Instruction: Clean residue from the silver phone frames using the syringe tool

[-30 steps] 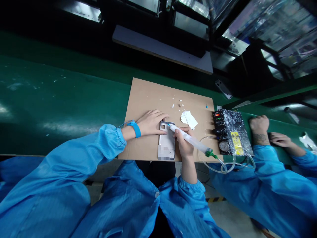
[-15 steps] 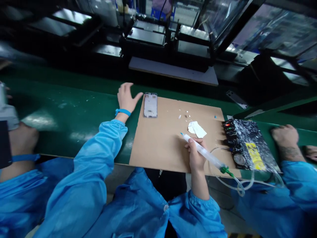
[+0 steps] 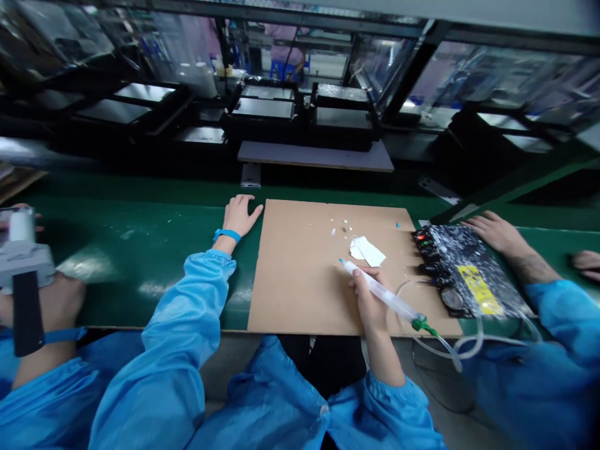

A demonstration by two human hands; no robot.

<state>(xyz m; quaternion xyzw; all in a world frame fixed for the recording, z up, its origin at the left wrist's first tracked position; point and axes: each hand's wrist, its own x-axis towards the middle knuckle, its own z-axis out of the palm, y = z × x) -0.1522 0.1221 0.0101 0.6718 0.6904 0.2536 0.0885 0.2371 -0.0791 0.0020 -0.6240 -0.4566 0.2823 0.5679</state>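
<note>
My left hand rests on the green bench just left of the cardboard sheet, fingers spread and nothing in them. Beyond its fingertips, a pale flat phone frame lies partly beneath the edge of a raised board. In my right hand is a translucent dispensing syringe, held like a pen over the cardboard. Its blue tip points up and left, above the surface. A green fitting joins its rear end to clear tubing. Folded white paper and small white crumbs lie past the tip.
A speckled black dispenser box with a gauge stands right of the cardboard. One co-worker's hand is beside it; another co-worker at left holds a grey device. The raised board and black trays line the back.
The phone frame no longer lies on the cardboard's far left corner; one now lies farther back by the raised board. The view has tilted up. My right hand keeps hold of the syringe.
</note>
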